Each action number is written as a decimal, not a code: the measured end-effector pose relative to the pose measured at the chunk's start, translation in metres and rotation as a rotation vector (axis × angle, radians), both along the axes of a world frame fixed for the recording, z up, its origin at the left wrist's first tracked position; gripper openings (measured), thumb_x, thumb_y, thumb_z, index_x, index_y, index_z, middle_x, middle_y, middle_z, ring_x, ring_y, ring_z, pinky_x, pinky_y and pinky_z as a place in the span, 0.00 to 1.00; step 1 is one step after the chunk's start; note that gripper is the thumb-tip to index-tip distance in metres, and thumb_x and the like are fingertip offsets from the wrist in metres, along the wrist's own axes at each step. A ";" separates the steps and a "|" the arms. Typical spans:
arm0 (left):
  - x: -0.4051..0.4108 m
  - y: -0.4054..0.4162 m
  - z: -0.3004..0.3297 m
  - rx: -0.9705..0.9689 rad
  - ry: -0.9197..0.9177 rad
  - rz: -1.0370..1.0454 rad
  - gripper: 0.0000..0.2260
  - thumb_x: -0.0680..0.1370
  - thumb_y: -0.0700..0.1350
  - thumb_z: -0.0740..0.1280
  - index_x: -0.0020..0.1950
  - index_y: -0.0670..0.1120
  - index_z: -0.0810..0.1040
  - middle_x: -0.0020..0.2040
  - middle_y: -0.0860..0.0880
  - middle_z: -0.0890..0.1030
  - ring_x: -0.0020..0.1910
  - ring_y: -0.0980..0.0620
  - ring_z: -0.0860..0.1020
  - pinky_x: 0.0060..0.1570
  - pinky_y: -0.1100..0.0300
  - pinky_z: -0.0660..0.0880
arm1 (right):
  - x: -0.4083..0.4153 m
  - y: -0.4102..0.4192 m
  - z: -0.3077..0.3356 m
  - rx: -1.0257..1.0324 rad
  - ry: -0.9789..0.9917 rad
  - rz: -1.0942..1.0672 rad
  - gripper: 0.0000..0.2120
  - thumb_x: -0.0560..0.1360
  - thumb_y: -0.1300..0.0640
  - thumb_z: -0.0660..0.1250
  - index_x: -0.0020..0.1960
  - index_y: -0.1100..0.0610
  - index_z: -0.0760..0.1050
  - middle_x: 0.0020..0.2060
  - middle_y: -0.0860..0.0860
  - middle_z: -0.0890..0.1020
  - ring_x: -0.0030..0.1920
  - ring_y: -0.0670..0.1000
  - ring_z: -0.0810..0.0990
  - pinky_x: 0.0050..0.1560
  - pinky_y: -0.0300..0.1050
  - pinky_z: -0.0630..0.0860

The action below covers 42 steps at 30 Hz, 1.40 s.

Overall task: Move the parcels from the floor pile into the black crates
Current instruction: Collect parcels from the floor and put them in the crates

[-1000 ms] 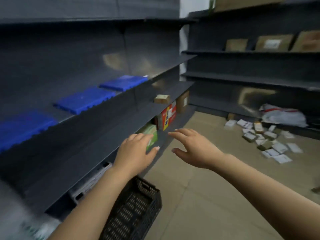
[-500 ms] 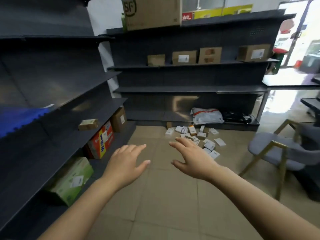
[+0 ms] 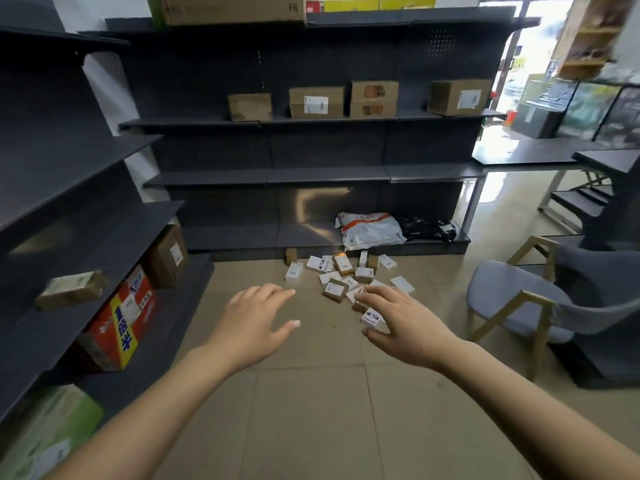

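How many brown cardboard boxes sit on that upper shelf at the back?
4: plain box at left, labelled box, taller box beside it, labelled box at right. None looks hidden.
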State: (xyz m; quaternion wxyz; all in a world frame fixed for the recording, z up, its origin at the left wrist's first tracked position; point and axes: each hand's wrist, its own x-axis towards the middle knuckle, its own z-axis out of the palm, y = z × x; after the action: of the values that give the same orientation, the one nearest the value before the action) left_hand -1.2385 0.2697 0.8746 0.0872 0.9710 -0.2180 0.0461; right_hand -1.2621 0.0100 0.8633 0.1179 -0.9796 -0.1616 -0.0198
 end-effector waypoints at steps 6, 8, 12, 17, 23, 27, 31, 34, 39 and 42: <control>0.117 -0.021 -0.017 0.008 0.041 -0.062 0.25 0.79 0.61 0.59 0.75 0.55 0.62 0.70 0.57 0.68 0.68 0.55 0.65 0.68 0.57 0.61 | 0.092 -0.036 -0.009 -0.010 0.033 -0.096 0.27 0.78 0.44 0.62 0.75 0.46 0.60 0.73 0.45 0.64 0.72 0.46 0.61 0.70 0.38 0.58; 0.160 -0.031 -0.024 0.006 0.045 -0.069 0.26 0.79 0.61 0.58 0.75 0.55 0.62 0.70 0.56 0.67 0.69 0.55 0.65 0.69 0.57 0.61 | 0.132 -0.052 -0.016 -0.017 0.048 -0.115 0.28 0.78 0.43 0.62 0.75 0.45 0.59 0.73 0.45 0.64 0.73 0.45 0.60 0.70 0.39 0.58; 0.246 -0.052 -0.042 -0.004 0.065 -0.047 0.26 0.79 0.60 0.59 0.75 0.54 0.61 0.71 0.56 0.67 0.70 0.54 0.65 0.69 0.56 0.61 | 0.220 -0.079 -0.032 -0.031 0.035 -0.117 0.28 0.78 0.43 0.61 0.75 0.46 0.59 0.73 0.45 0.63 0.73 0.46 0.60 0.71 0.41 0.60; 0.333 -0.084 -0.069 -0.017 0.149 0.008 0.28 0.79 0.60 0.59 0.76 0.54 0.58 0.72 0.56 0.65 0.70 0.53 0.64 0.68 0.56 0.61 | 0.324 -0.100 -0.050 -0.016 0.054 -0.081 0.27 0.78 0.43 0.61 0.75 0.47 0.60 0.73 0.47 0.65 0.73 0.48 0.60 0.71 0.40 0.57; 0.432 -0.098 -0.082 -0.028 0.191 0.001 0.27 0.79 0.61 0.58 0.76 0.55 0.57 0.73 0.56 0.64 0.71 0.54 0.63 0.68 0.56 0.61 | 0.438 -0.105 -0.061 -0.026 0.122 -0.054 0.27 0.78 0.46 0.62 0.75 0.49 0.62 0.72 0.48 0.66 0.71 0.49 0.63 0.69 0.39 0.58; 0.502 -0.089 -0.090 -0.038 0.191 -0.016 0.27 0.78 0.60 0.59 0.76 0.55 0.59 0.73 0.55 0.65 0.71 0.53 0.64 0.67 0.55 0.62 | 0.504 -0.102 -0.074 -0.029 0.158 -0.071 0.27 0.78 0.45 0.62 0.75 0.49 0.61 0.72 0.48 0.66 0.71 0.50 0.63 0.70 0.41 0.59; 0.589 -0.068 -0.097 -0.007 0.189 -0.047 0.27 0.79 0.60 0.59 0.76 0.55 0.58 0.74 0.56 0.63 0.71 0.53 0.64 0.67 0.56 0.62 | 0.572 -0.089 -0.088 0.001 0.181 -0.153 0.28 0.78 0.44 0.61 0.75 0.47 0.60 0.72 0.47 0.66 0.71 0.49 0.64 0.69 0.41 0.61; 0.657 -0.055 -0.097 0.013 0.187 -0.074 0.28 0.79 0.60 0.58 0.77 0.54 0.57 0.74 0.55 0.63 0.71 0.52 0.64 0.66 0.56 0.62 | 0.615 -0.076 -0.097 0.051 0.206 -0.240 0.27 0.78 0.45 0.62 0.75 0.48 0.61 0.71 0.46 0.67 0.70 0.48 0.64 0.67 0.40 0.61; 0.761 -0.059 -0.096 0.065 0.191 -0.158 0.28 0.79 0.59 0.59 0.77 0.52 0.57 0.75 0.51 0.62 0.72 0.50 0.63 0.69 0.54 0.61 | 0.686 -0.062 -0.107 0.088 0.244 -0.323 0.27 0.78 0.45 0.62 0.75 0.49 0.62 0.72 0.47 0.67 0.71 0.48 0.63 0.69 0.40 0.61; 0.809 -0.067 -0.099 0.077 0.194 -0.186 0.29 0.79 0.59 0.59 0.77 0.52 0.58 0.74 0.51 0.64 0.71 0.49 0.65 0.68 0.54 0.63 | 0.726 -0.065 -0.112 0.096 0.272 -0.354 0.28 0.78 0.45 0.62 0.75 0.50 0.62 0.71 0.47 0.67 0.71 0.49 0.64 0.69 0.42 0.62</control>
State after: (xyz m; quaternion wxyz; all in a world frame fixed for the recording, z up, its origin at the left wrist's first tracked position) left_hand -0.4291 0.2025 0.7753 0.0745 0.9491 -0.2991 -0.0645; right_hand -0.5361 -0.0552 0.7514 0.1797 -0.9796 0.0316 0.0846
